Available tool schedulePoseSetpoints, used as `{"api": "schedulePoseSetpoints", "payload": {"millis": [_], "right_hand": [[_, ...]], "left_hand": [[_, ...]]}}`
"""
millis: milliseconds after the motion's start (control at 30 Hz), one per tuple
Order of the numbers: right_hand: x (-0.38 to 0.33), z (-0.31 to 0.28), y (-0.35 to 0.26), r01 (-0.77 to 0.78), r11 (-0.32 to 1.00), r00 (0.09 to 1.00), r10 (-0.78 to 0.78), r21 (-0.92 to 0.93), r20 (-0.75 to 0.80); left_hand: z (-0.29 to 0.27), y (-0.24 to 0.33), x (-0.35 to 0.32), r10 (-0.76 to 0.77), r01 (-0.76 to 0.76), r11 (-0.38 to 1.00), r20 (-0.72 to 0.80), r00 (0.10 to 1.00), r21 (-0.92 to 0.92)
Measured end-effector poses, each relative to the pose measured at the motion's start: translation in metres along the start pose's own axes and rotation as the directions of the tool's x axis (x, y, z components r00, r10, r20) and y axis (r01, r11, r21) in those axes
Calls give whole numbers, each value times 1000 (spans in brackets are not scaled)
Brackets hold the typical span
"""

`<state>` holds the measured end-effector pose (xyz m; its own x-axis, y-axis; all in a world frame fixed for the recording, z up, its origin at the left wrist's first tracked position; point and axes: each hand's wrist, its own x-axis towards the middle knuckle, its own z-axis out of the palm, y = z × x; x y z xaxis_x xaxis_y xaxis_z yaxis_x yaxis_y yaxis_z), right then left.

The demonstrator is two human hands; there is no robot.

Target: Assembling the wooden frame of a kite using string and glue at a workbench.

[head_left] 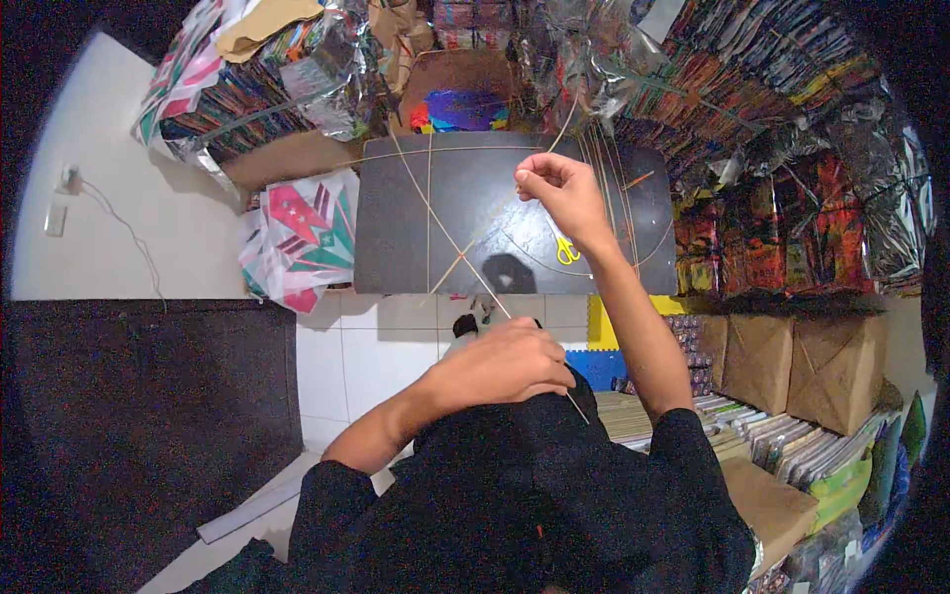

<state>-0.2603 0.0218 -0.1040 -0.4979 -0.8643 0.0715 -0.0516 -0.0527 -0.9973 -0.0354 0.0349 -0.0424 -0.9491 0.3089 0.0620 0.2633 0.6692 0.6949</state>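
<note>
My left hand (510,361) is closed near my lap on the low end of a thin bamboo stick (450,241), which runs up and left across the dark work board (396,243). My right hand (559,193) is raised over the board, its fingers pinched on a thin thread or stick tip that is too fine to make out. A second stick crosses the first over the board. More sticks (599,163) lie at the board's right side, beside yellow-handled scissors (566,249).
Stacks of colourful paper kites wrapped in plastic (782,109) fill the back and right. A patterned kite (302,238) leans left of the board. Brown paper parcels (807,366) stand at right. A dark mat (139,416) covers the floor at left, next to white tiles (341,361).
</note>
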Motion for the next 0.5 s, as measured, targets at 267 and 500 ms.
{"api": "schedulePoseSetpoints", "payload": {"millis": [267,500], "right_hand": [[-35,-18,-6,-143,990,990,143,21,-4],[-85,-26,-33,-223,953,965,246,207,-95]], "left_hand": [[14,-9,-15,-52,29,991,-177,983,-133],[22,-7,-35,-323,216,915,-299,898,-340]]}}
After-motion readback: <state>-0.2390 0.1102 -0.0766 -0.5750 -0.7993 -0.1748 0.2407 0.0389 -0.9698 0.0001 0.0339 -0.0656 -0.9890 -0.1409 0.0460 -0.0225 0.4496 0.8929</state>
